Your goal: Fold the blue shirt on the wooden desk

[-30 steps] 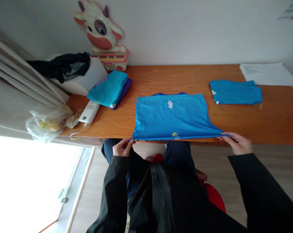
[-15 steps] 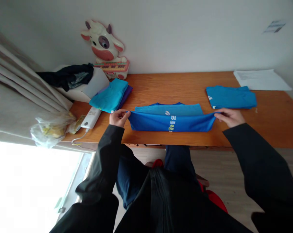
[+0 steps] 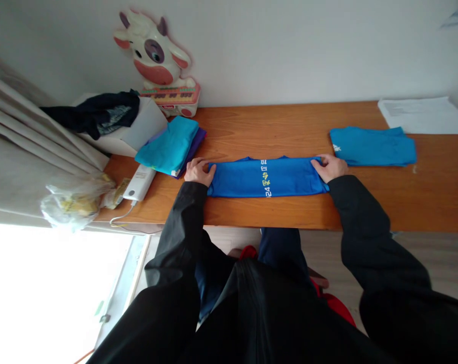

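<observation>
A blue T-shirt (image 3: 240, 179), with white and yellow print across its middle, lies on the wooden table folded into a long flat strip. My left hand (image 3: 199, 172) grips its left end near the far corner, thumb on top and fingers curled. At the far right corner, my right hand (image 3: 330, 168) pinches the cloth the same way. Part of each hand's fingertips is hidden by the hand itself. Close to my left hand is a folded teal shirt (image 3: 170, 144) on top of a purple folded cloth (image 3: 195, 146). Another folded teal garment (image 3: 373, 146) lies just beyond my right hand.
A white power strip (image 3: 139, 183) with a cord and a plastic bag (image 3: 75, 202) are at the table's left end. Behind them stand a white box (image 3: 147, 124) with dark cloth (image 3: 107, 114) and a cow toy keyboard (image 3: 168, 96). Papers (image 3: 426, 115) lie far right.
The shirt's raised near edge has been brought over and laid down on the far part, making a narrower strip. Both hands have moved inward with it, and the view has shifted slightly.
</observation>
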`<state>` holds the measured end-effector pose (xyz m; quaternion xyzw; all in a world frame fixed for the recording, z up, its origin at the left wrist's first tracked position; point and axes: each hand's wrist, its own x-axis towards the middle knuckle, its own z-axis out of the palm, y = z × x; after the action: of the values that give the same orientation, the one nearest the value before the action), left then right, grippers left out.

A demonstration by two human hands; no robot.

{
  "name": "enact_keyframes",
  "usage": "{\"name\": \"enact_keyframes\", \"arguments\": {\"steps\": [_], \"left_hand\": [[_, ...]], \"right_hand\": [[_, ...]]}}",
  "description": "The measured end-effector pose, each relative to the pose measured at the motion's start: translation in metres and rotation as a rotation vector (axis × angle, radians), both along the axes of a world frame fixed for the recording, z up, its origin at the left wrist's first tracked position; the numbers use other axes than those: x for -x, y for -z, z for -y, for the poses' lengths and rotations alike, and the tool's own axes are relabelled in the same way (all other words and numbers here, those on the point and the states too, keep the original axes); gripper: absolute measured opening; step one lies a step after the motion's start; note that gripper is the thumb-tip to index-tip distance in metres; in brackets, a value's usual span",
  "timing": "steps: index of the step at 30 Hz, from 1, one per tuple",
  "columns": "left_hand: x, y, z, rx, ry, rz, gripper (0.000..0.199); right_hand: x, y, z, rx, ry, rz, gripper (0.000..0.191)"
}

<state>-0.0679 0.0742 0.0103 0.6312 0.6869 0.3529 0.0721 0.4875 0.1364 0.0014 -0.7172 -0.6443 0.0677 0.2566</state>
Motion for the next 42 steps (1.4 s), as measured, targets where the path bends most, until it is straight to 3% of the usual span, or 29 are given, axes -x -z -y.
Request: {"name": "enact_keyframes", "arguments": {"steps": [6, 13, 17, 26, 30, 37, 42], "left_hand": [[0.005, 0.014, -0.008, -0.032, 0.088, 0.025, 0.017], [-0.003, -0.005, 0.007, -0.029, 0.137, 0.309, 0.033], [-0.004, -0.008, 0.01, -0.044, 0.185, 0.453, 0.04], [-0.002, -0.008, 0.006, -0.051, 0.168, 0.391, 0.017], [-0.001, -0.004, 0.001, -0.049, 0.182, 0.408, 0.012], [0.006, 0.003, -0.003, -0.046, 0.246, 0.298, 0.021], [0.013, 0.017, -0.014, -0.05, 0.243, 0.221, 0.026]], "right_hand": [[-0.002, 0.002, 0.001, -0.042, -0.095, 0.027, 0.023], [0.0, 0.006, -0.001, -0.031, -0.066, -0.078, 0.029], [-0.001, 0.006, -0.002, -0.042, -0.065, -0.185, 0.036], [-0.004, 0.012, -0.01, -0.137, -0.004, -0.214, 0.022], [-0.005, 0.008, -0.009, -0.092, -0.031, -0.17, 0.016], [-0.001, 0.003, -0.005, -0.076, -0.081, -0.183, 0.007], [-0.001, 0.002, -0.002, -0.084, -0.139, -0.155, 0.016]]}}
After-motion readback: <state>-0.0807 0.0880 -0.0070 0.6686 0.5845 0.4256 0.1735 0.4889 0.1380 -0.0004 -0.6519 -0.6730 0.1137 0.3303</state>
